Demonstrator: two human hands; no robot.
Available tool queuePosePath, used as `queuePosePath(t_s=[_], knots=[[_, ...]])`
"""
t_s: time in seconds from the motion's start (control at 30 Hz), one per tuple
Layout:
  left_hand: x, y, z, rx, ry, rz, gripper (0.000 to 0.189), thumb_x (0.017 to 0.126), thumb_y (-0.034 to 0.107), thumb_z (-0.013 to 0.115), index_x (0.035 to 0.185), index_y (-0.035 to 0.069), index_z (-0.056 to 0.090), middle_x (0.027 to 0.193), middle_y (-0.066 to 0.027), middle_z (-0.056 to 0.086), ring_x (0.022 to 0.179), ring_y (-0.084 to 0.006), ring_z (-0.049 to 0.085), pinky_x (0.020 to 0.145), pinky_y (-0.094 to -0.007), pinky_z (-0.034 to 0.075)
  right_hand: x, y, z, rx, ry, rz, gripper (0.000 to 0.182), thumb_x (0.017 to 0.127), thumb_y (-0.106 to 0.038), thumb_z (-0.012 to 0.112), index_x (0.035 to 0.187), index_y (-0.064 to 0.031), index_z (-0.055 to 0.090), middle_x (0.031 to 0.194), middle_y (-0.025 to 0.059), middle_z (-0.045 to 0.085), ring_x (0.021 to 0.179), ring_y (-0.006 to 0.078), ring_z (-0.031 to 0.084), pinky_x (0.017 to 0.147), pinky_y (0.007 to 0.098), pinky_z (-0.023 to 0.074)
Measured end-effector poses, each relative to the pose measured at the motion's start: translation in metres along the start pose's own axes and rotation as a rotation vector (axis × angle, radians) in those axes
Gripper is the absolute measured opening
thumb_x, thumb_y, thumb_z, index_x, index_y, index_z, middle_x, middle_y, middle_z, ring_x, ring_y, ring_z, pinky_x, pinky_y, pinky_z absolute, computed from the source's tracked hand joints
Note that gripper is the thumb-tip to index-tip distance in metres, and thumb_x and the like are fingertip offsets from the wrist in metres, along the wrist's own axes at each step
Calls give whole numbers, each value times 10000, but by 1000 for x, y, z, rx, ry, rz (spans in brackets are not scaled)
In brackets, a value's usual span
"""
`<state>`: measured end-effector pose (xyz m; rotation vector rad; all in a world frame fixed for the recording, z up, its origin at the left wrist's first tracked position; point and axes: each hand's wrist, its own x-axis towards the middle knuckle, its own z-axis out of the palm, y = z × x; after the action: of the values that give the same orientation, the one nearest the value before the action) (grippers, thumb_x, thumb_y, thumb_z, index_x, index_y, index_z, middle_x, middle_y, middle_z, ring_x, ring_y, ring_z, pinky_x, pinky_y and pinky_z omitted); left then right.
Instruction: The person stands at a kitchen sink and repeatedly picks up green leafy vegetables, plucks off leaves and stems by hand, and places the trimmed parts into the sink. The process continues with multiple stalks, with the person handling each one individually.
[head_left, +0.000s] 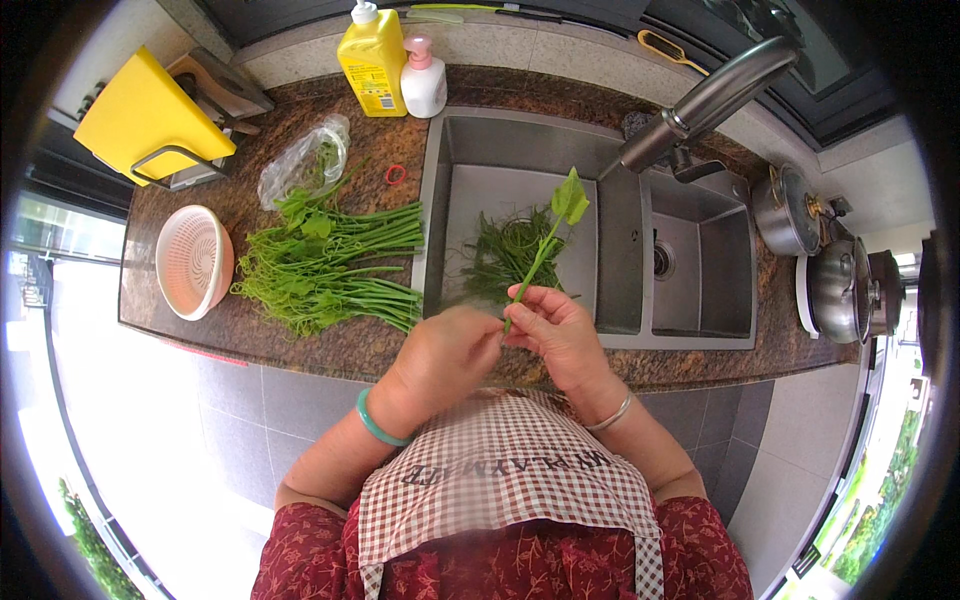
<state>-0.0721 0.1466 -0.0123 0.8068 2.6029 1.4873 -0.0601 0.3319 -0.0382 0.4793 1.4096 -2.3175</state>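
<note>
My right hand (559, 334) pinches a leafy green vine shoot (543, 252) by its stem, the leaf pointing up and away over the steel sink (622, 247). Close beside it at the stem's lower end is my left hand (454, 349), blurred, its fingers bent together; whether they grip anything is unclear. A tangle of thin green tendrils and trimmings (514, 251) lies in the larger basin. Left of the sink, a large pile of the same green shoots (330, 262) rests on the granite counter, stems towards the basin.
On the counter stand a pink and white plastic colander (195, 262), a clear plastic bag (296, 165), a red rubber band (395, 175), a yellow bottle (373, 67) and a white pump bottle (424, 82). The faucet (705, 105) reaches over the sink. Metal pots (786, 210) stand at right.
</note>
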Motion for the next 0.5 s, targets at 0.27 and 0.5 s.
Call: queuePosePath(t_s=[0.27, 0.5], knots=[[0, -6, 4, 79, -3, 60, 116, 732, 22, 684, 820, 22, 608, 729, -130, 607, 650, -297, 593, 578, -359, 480, 0, 1, 0, 14, -52, 104, 295, 922, -157, 647, 1189, -37, 607, 995, 29, 664, 820, 96, 641, 763, 262, 559], [7, -15, -14, -169, -247, 81, 48, 720, 28, 651, 763, 32, 634, 694, -106, 602, 628, -271, 584, 563, -351, 464, 5, 0, -14, -94, -333, 296, 322, 921, -201, 648, 1204, -47, 630, 956, 2, 663, 800, 75, 621, 766, 251, 549]])
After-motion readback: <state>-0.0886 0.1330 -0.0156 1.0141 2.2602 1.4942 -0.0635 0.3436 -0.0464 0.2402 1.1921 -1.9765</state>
